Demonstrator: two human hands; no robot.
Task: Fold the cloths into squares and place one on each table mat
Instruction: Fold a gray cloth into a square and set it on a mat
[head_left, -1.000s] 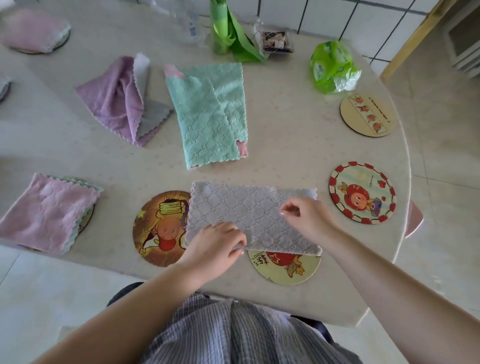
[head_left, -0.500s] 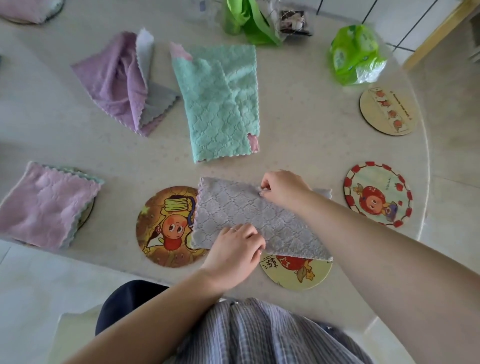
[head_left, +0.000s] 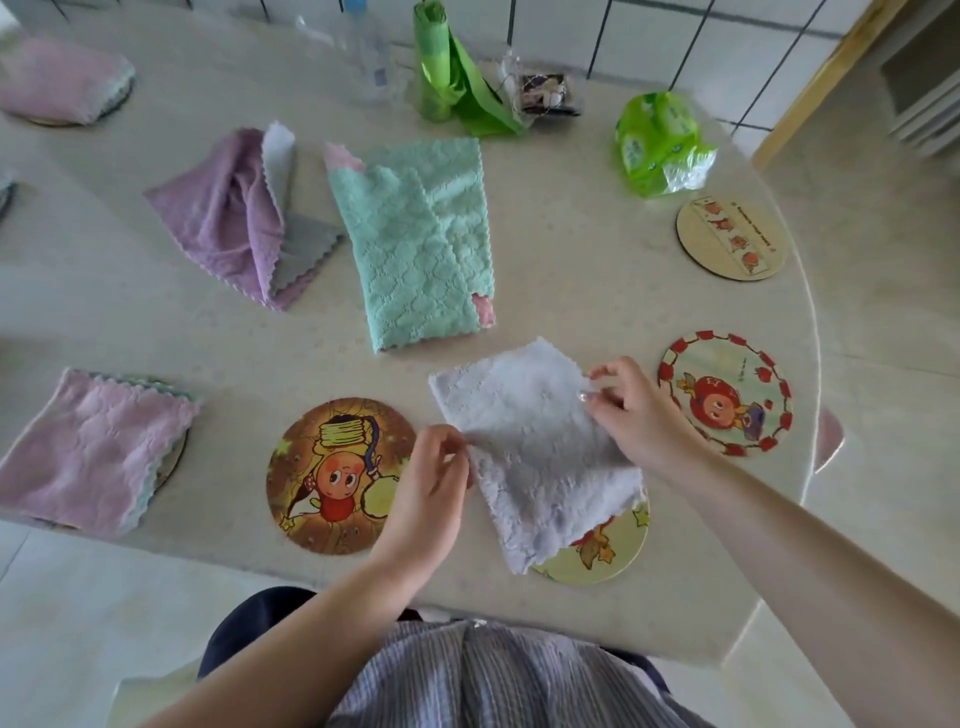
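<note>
- Beige speckled round table (head_left: 597, 291) stands against a white tiled wall, with pale floor tiles beyond its edge.
- Near the front edge, a pale grey fluffy cloth (head_left: 535, 452) lies folded into a rough, tilted square; its lower corner covers part of a yellow round mat (head_left: 608, 556).
- Left hand (head_left: 431, 488) pinches the grey cloth's left edge between thumb and fingertips.
- Right hand (head_left: 634, 410) pinches the cloth's upper right edge, with its fingers curled around the fabric.
- Just left of the cloth sits an orange-brown round mat with a cartoon figure (head_left: 337, 475), uncovered.
- To the right lies a round mat with a red-checked rim (head_left: 724, 395), and farther back a tan round mat with a strip of small pictures (head_left: 732, 239); both are bare.
- At the left edge, a folded pink cloth (head_left: 93, 447) rests on a mat that is mostly hidden.
- Farther back lie a mint green cloth (head_left: 415, 244), loosely folded, and a crumpled purple cloth (head_left: 228, 213).
- Along the wall are a green plastic bag (head_left: 452, 78) and a green wrapped packet (head_left: 660, 140).
</note>
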